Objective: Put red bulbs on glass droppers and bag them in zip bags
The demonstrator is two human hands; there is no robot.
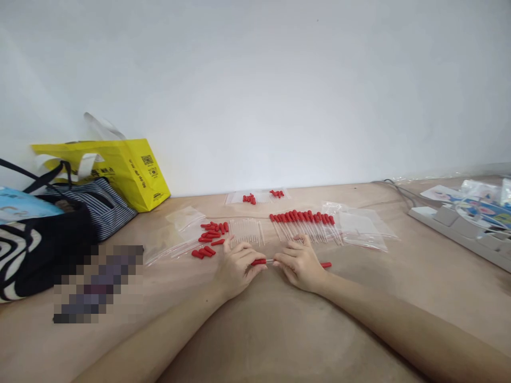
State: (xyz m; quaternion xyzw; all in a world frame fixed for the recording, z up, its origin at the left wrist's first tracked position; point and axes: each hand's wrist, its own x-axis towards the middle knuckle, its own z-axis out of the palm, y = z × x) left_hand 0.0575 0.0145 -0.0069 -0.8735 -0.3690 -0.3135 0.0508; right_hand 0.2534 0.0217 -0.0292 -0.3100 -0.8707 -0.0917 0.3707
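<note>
My left hand [239,266] is closed on a red rubber dropper bulb [258,261]. My right hand [298,261] pinches a thin clear dropper tube [270,261], whose end meets the bulb. Just right of that wrist lies another red bulb [326,264], partly hidden by the hand. Loose red bulbs [213,232] lie in a pile behind my left hand. Beside them, bare clear tubes [244,231] are spread in a row. Behind my right hand, several droppers with red bulbs fitted [301,217] lie side by side, bulbs toward the wall.
Clear plastic bags [365,226] lie at the right and left of the droppers. More bulbs [249,199] and tubes rest on a bag by the wall. A yellow bag [136,173] and a striped pouch [106,207] stand left; a white power strip [459,234] lies right.
</note>
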